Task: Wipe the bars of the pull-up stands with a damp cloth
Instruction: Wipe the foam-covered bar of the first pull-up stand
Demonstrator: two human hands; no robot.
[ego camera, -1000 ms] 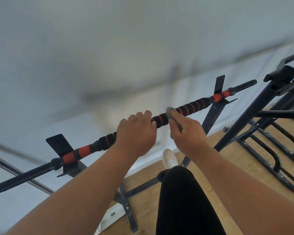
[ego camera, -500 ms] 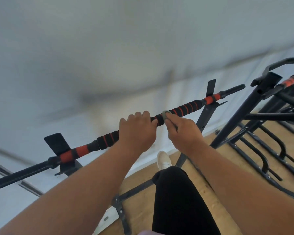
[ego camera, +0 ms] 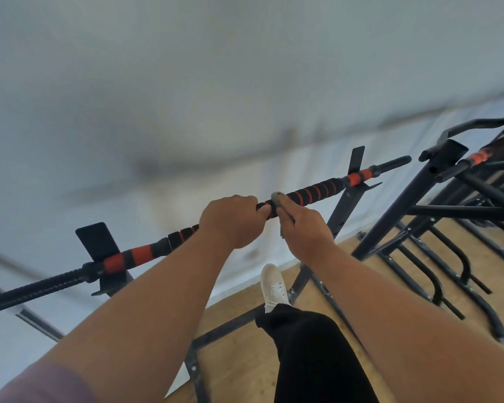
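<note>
Item: pull-up bar [ego camera: 312, 193], black foam with orange bands, running from lower left of the frame to upper right, carried on black uprights.

Item: left hand [ego camera: 233, 221], centre of frame, fingers wrapped over the bar in a steadying hold.

Item: right hand [ego camera: 304, 226], just right of the left hand, pinching a small grey cloth [ego camera: 276, 198] against the bar; the cloth sits on the foam section, a tail of it hanging below the fingers.

Item: second pull-up stand [ego camera: 448, 181], right edge of frame, black frame with its own orange-banded bar, well apart from the hands.

Item: white shoe [ego camera: 273, 286] and black trouser leg, lower centre, over a wooden floor [ego camera: 370, 289].

Step in hand, as judged: wiping the middle foam section of the near bar.

Next move, as judged: slide the cloth along the banded length toward the upper right, pressing it round the bar; the neighbouring stand appears not yet reached.

Markings: no brand, label or writing can be read; the background is blurred.
</note>
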